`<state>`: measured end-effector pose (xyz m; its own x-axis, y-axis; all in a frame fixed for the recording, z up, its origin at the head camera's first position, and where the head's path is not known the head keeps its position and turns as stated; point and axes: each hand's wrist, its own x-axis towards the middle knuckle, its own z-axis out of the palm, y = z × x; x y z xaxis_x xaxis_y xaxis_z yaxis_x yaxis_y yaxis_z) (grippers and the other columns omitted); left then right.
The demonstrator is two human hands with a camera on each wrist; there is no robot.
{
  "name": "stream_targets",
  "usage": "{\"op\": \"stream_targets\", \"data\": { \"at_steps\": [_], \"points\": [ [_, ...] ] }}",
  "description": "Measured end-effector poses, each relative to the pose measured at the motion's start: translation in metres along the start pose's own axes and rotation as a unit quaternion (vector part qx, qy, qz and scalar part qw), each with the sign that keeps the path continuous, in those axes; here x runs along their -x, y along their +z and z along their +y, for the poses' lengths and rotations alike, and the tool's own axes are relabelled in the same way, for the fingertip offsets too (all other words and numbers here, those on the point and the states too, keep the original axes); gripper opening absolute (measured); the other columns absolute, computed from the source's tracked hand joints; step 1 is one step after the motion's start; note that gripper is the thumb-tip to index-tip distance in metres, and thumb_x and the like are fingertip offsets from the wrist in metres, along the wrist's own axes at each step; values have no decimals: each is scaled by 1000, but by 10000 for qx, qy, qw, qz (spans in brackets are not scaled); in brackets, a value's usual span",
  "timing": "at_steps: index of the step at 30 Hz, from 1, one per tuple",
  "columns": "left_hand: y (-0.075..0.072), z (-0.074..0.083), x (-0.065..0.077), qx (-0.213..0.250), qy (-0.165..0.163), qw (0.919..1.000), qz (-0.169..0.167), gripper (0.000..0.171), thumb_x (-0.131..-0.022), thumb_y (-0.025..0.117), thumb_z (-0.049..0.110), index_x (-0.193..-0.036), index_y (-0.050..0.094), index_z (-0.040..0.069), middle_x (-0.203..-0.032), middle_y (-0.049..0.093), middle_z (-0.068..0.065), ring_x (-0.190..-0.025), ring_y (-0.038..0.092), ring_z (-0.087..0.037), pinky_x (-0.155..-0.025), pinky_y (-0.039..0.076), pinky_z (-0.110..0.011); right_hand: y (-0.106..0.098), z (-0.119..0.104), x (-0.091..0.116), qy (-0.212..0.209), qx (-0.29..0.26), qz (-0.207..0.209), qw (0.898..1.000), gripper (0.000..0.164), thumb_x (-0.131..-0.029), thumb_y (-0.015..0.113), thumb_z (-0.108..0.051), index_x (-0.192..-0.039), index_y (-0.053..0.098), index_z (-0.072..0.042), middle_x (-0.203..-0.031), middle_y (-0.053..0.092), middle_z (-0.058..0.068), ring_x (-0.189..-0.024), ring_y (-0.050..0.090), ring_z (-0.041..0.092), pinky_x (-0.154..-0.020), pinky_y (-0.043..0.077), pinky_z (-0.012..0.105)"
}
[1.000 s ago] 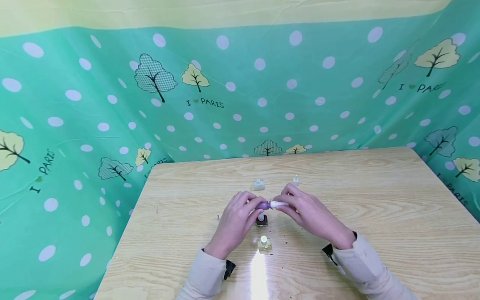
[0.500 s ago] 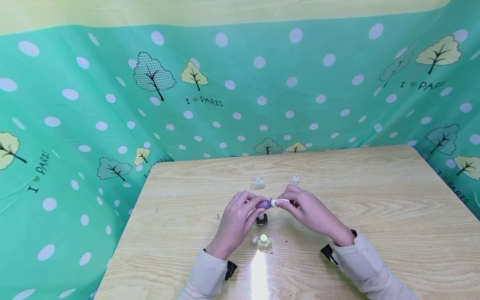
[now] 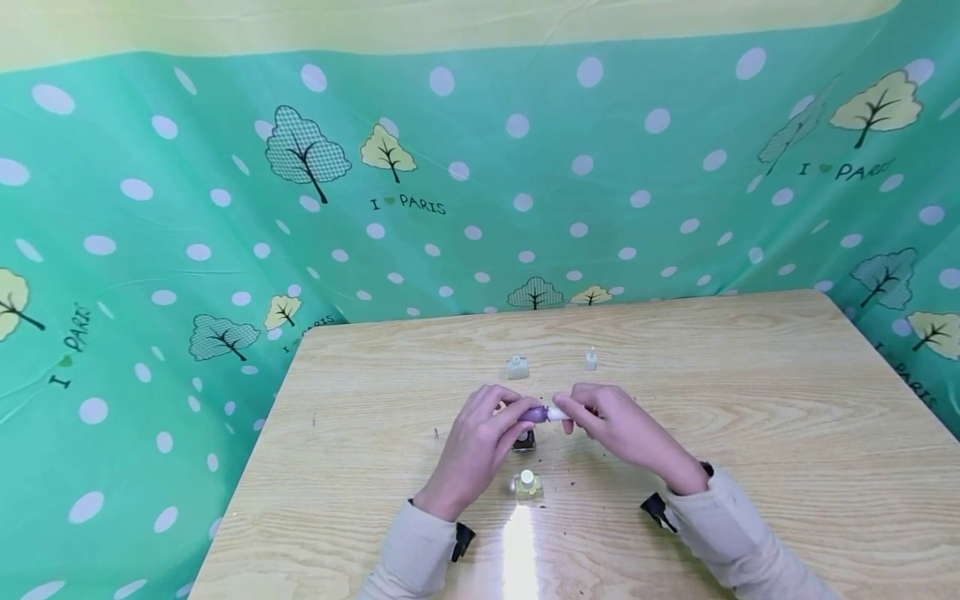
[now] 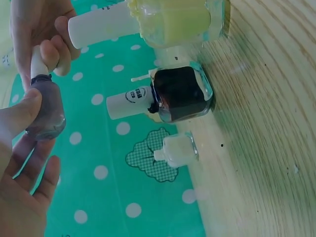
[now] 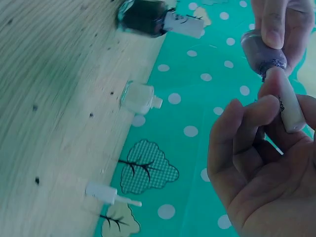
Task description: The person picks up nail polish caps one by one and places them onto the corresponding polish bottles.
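Note:
Above the table, my left hand [image 3: 474, 446] pinches a purple nail polish bottle [image 3: 535, 414] between thumb and fingers, lying on its side. The right hand [image 3: 621, 427] grips its white cap [image 5: 292, 109], which sits on the bottle's neck. Dark flecks of polish ring the joint of cap and neck. Just below the hands stands a capped dark nail polish bottle [image 4: 181, 94], partly behind the left fingers in the head view. Closer to the body is a capped yellow nail polish bottle [image 3: 528, 486].
Beyond the hands stands an uncapped pale nail polish bottle [image 3: 517, 367]. To its right, a white brush cap [image 3: 591, 361] stands with the brush pointing up. Small dark specks dot the wooden table [image 3: 360, 483]. A green dotted curtain [image 3: 420, 167] hangs behind and left.
The right fingers have shifted round the white cap and curled further under it. The purple bottle and left fingers have moved slightly to the right.

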<state>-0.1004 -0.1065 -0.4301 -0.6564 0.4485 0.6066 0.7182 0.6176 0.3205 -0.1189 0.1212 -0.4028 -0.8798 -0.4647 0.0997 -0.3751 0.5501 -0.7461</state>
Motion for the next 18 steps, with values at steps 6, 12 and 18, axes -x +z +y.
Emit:
{"op": "stream_targets", "data": {
  "at_steps": [6,12,18],
  "points": [
    [-1,-3,0,-20,-133,9999,-49,24,-93,69,19,-116,71,15,-108,61,5,-100,56,-10,-91,50,-27,0,0,4,-286,336,424,9981,23,-97,62,-38,-102,71,-18,-84,63,-10,-69,55,7,-62,51,22],
    [-2,-6,0,39,-257,9997,-9,23,-93,68,20,-115,71,16,-107,62,7,-99,56,-9,-89,50,-27,-4,-1,10,-920,378,717,9925,27,-88,75,-20,-113,69,-11,-95,69,-9,-77,60,2,-69,56,22],
    [-4,-6,1,69,-247,9997,4,23,-94,67,21,-116,71,16,-107,62,7,-100,56,-9,-89,50,-28,-6,0,11,-1243,681,868,9861,24,-87,76,-10,-109,72,-15,-94,69,-10,-75,59,-1,-65,55,21]
  ]
}}
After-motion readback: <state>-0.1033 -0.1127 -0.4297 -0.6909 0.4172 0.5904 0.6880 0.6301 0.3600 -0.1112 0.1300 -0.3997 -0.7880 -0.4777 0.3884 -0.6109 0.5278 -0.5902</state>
